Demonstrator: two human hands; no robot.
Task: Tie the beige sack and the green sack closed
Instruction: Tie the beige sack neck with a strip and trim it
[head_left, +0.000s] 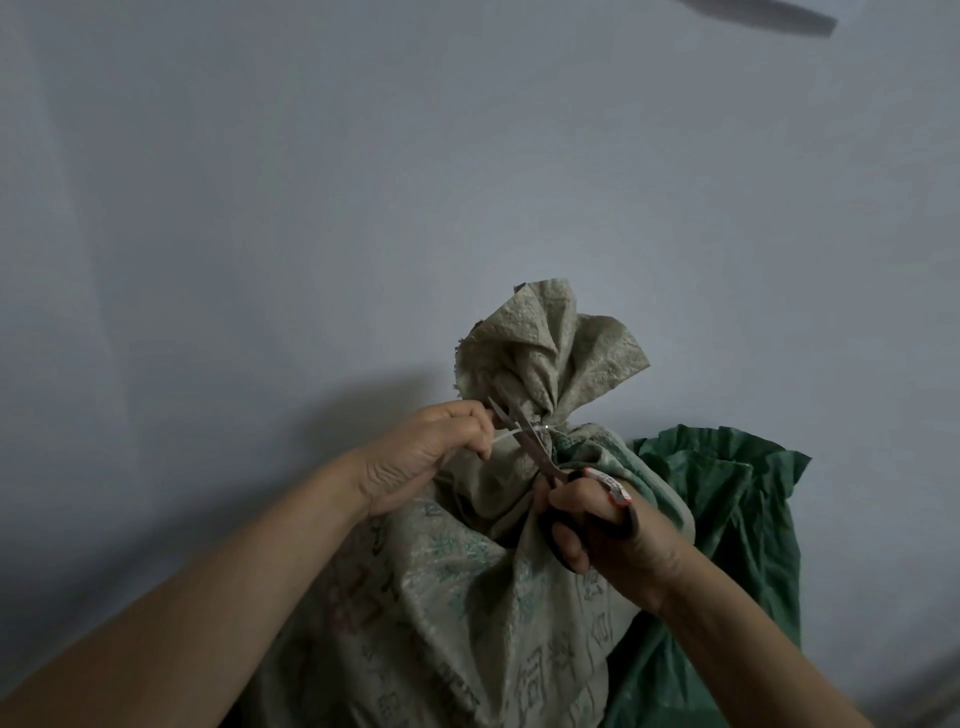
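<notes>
Grey-blue wall (260, 208) as backdrop.
Beige sack (467, 597): centre, upright, neck gathered and cinched by a white tie (511, 435).
Left hand (426, 457): pinches the tie's free end, pulled out to the left of the neck.
Right hand (613, 535): fingers through the black handles of the scissors (535, 444), blades parted astride the tie.
Green sack (737, 519): just right of the beige sack, touching it, top loose.

Neck of beige sack (467, 597) bunched, white tie (506, 435) cinched round it. Left hand (421, 457) pinches the tie's free end, drawn taut. Right hand (608, 535) grips scissors (535, 447), blades open astride the tie. Green sack (727, 509) touches it on the right, mouth loose.
</notes>
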